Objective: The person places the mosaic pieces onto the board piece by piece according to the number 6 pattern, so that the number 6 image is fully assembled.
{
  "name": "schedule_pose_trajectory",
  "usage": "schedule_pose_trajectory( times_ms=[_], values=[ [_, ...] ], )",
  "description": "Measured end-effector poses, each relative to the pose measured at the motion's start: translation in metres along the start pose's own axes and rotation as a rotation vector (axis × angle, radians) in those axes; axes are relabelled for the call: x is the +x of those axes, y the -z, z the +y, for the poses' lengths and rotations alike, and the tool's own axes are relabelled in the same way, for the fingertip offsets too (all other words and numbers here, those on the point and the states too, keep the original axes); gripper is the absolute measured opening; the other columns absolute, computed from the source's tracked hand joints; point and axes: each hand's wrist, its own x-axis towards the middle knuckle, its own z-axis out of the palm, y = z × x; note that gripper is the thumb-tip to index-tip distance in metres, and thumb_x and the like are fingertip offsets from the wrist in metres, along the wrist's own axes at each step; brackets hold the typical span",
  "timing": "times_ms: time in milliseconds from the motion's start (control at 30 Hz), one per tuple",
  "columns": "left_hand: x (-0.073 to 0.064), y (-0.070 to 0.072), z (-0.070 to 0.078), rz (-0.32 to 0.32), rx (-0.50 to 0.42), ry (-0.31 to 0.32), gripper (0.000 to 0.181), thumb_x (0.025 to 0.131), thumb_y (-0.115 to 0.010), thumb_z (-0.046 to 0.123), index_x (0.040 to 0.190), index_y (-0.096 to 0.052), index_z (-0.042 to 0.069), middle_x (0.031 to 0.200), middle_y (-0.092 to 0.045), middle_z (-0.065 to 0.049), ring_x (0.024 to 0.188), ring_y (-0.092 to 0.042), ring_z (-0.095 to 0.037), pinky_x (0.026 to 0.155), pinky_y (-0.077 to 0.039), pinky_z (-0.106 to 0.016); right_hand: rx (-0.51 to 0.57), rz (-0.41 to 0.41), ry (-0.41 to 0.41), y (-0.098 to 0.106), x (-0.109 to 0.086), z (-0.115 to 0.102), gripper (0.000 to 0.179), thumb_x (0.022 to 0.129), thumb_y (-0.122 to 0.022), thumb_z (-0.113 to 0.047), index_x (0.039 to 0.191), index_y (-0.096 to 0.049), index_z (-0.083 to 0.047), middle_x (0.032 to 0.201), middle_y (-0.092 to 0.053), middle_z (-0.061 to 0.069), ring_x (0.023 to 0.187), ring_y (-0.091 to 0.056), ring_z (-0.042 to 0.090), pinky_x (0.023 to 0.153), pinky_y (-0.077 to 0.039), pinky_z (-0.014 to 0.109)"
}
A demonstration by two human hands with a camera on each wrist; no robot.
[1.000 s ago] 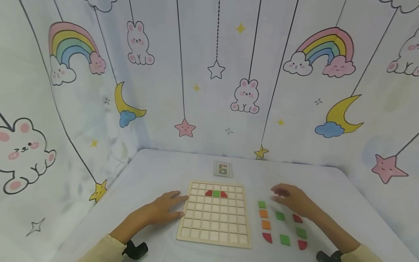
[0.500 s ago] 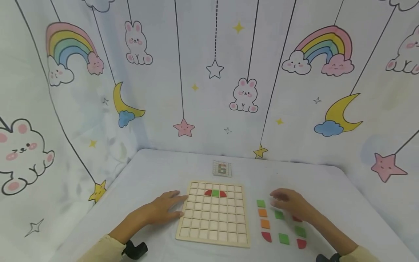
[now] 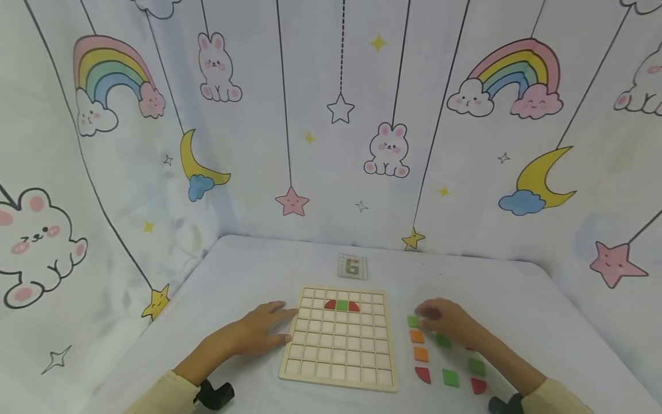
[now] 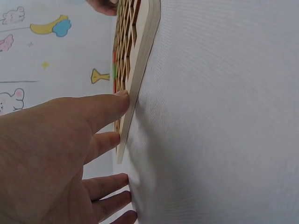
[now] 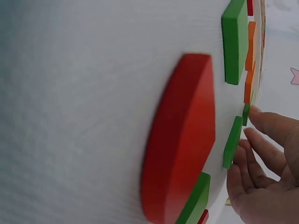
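Green tile is on the tabletop btwn the board & its right edge; ur right hand is at it, thumb/index gap narrow, can't tell if it's pinched tbh. Ur left hand, fingers spread, touches the board's left side. Card nr far edge.

Nursery-like nook, cartoon backdrop, white table
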Motion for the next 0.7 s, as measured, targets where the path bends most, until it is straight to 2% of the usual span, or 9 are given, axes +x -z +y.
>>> schedule_pose_trajectory(
  times_ms=[433,700],
  values=[
    [0.000,-0.002,-0.004,0.006,-0.007,-0.029,0.064,0.103,-0.067,0.045,0.158,-0.050,0.018,0.163,-0.038,-0.028,0.150,-0.036,-0.052,0.118,-0.035,-0.070,-0.064,0.009,-0.023,-0.007,0.005,-0.006,0.034,0.093,-0.082,-0.027,0.122,-0.074,-0.013,0.120,-0.072,0.000,0.116,-0.067,0.023,0.102,-0.056,0.051],
    [-0.002,0.002,0.001,0.004,-0.003,-0.030,0.063,0.103,-0.067,0.043,0.158,-0.050,0.017,0.163,-0.037,-0.028,0.150,-0.036,-0.052,0.117,-0.035,-0.070,-0.099,0.006,0.012,-0.007,0.004,-0.011,0.035,0.091,-0.084,-0.029,0.120,-0.075,-0.012,0.120,-0.072,0.000,0.117,-0.066,0.025,0.104,-0.055,0.053]
  ],
)
